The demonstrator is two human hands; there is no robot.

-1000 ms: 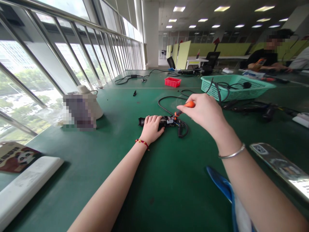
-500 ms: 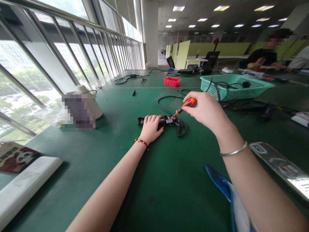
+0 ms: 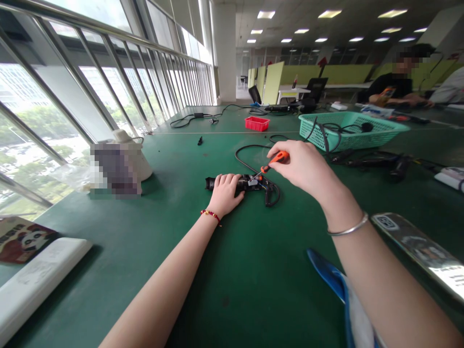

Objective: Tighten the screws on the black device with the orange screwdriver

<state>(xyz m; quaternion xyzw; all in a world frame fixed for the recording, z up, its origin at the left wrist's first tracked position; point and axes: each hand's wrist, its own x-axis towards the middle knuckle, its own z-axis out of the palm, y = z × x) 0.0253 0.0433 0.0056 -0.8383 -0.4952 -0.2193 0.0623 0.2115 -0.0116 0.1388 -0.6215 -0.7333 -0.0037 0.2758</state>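
My left hand [image 3: 226,194] wraps over a black cylindrical device [image 3: 210,183] and holds it down on the green table [image 3: 246,270]. The device's right end is opened up, with small parts and coloured wires showing; its exact kind I cannot tell. Between the thumb and fingers of my right hand [image 3: 304,166] is an orange-and-black screwdriver [image 3: 280,157]. Its shaft slants down to the left, and the tip meets the exposed section near a small grey piece [image 3: 253,182]. A black cord [image 3: 278,192] loops beside the device's right end.
Behind my right hand stands a green basket [image 3: 384,137] with black cables inside. Farther back is a small red tray [image 3: 257,124]. A phone [image 3: 409,246] lies right, a white bar [image 3: 39,278] and a kettle-like container [image 3: 145,164] left. Another person [image 3: 395,82] sits at far right.
My right hand and the screwdriver handle have shifted slightly left and down, while the tip stays at the device. My left hand keeps its hold.
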